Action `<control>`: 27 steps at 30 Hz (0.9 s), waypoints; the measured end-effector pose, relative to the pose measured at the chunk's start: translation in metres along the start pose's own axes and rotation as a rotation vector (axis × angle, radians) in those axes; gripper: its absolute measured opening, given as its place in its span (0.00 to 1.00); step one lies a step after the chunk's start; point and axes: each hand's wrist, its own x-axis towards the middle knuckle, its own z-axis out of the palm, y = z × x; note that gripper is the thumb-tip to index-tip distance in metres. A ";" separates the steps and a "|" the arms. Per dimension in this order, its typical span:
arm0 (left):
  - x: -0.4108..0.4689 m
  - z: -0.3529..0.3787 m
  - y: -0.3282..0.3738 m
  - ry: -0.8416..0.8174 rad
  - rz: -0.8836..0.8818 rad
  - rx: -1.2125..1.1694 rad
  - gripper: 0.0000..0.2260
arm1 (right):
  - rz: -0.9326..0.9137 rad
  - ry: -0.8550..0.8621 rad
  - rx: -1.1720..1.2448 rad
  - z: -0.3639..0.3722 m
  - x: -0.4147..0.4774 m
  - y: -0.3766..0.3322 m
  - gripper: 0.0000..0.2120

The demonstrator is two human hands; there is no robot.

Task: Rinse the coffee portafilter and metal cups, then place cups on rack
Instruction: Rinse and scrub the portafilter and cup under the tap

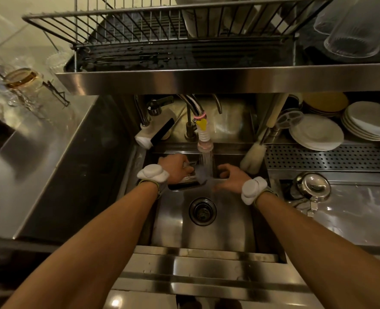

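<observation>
No legible text, label, brand or number anywhere in view. Faint mark on the white container [194, 21] standing in the rack [126, 30]: too blurred to read.

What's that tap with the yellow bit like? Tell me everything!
The tap is a curved, shiny metal spout over the sink. A pink band and a yellow piece ring its neck, then a white ribbed sleeve and a pinkish clear spray head. It is on: water sprays down between the left hand, which grips a metal item, and the right hand.
</observation>
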 end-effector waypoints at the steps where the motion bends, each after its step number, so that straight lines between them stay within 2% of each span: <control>1: 0.000 -0.001 0.001 0.015 0.008 0.036 0.10 | -0.004 -0.005 -0.012 -0.001 0.000 -0.001 0.40; 8: 0.001 -0.005 0.008 0.104 0.097 0.219 0.08 | 0.007 -0.013 -0.087 -0.007 0.001 -0.001 0.36; 20: 0.001 -0.011 0.013 0.102 0.142 0.374 0.10 | 0.022 -0.037 -0.117 -0.011 0.003 -0.001 0.34; 24: 0.002 -0.013 0.012 0.071 0.080 0.296 0.10 | 0.021 -0.030 -0.106 -0.012 0.002 -0.001 0.34; 27: 0.003 -0.013 0.010 0.026 -0.054 0.104 0.11 | 0.011 -0.033 -0.105 -0.013 0.001 0.001 0.36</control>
